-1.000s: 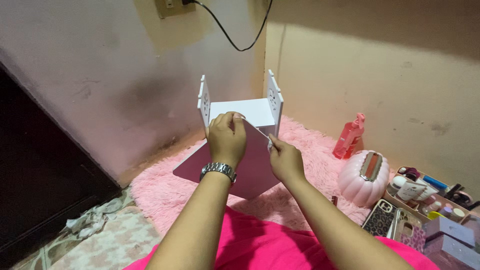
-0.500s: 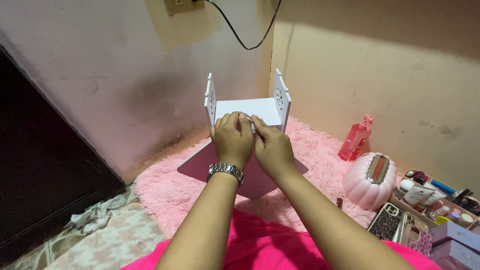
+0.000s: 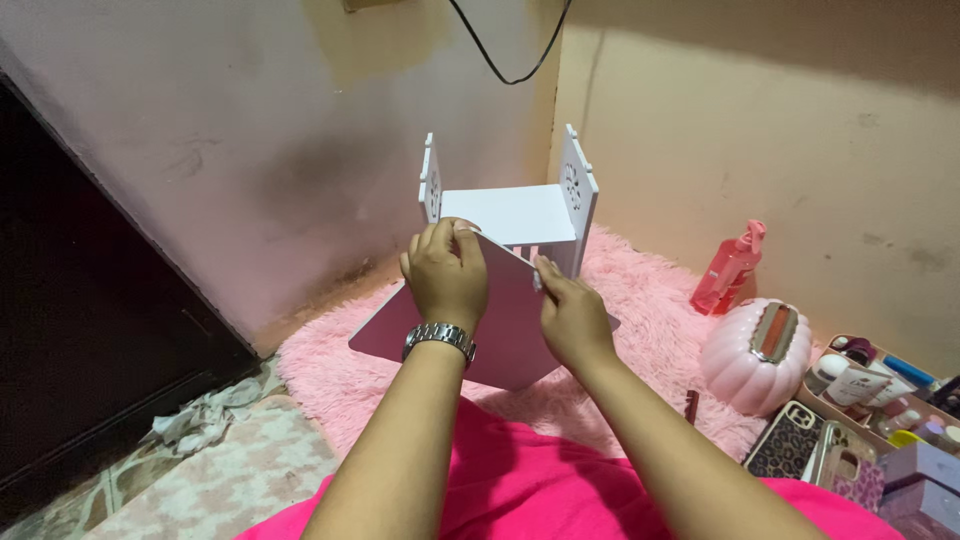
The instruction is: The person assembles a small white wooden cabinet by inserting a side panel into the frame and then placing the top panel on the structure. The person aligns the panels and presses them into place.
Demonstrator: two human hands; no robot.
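A pink fluffy rug (image 3: 640,300) fills the middle of the frame, laid in the corner where a stained pale wall (image 3: 250,150) at upper left meets a beige wall (image 3: 780,120) at upper right, with a black cable (image 3: 500,60) hanging near the top centre. On the rug stands a small white shelf unit (image 3: 510,215), partly built: two upright side panels with cut-out patterns and scalloped tops already carry one flat white shelf board between them, so that much of the assembly looks done. In front of it, in the centre of the frame, a larger flat white panel (image 3: 510,320) is held tilted, its near corners resting low toward the rug and its upper edge raised against the front of the unit; it does not look joined yet, so fitting it appears to be what is left. The left hand (image 3: 447,275), with a metal wristwatch (image 3: 440,338) on its wrist, has its fingers curled over the upper edge of the panel, grasping it. The right hand (image 3: 572,315) pinches the same edge just to the right, fingers closed on it. At lower right lie a pale pink pumpkin-shaped case (image 3: 757,355), a pink spray bottle (image 3: 728,270) leaning by the wall, a patterned phone case (image 3: 785,450) and a tray of small cosmetics (image 3: 880,385). At the bottom is bright pink clothing (image 3: 530,490).
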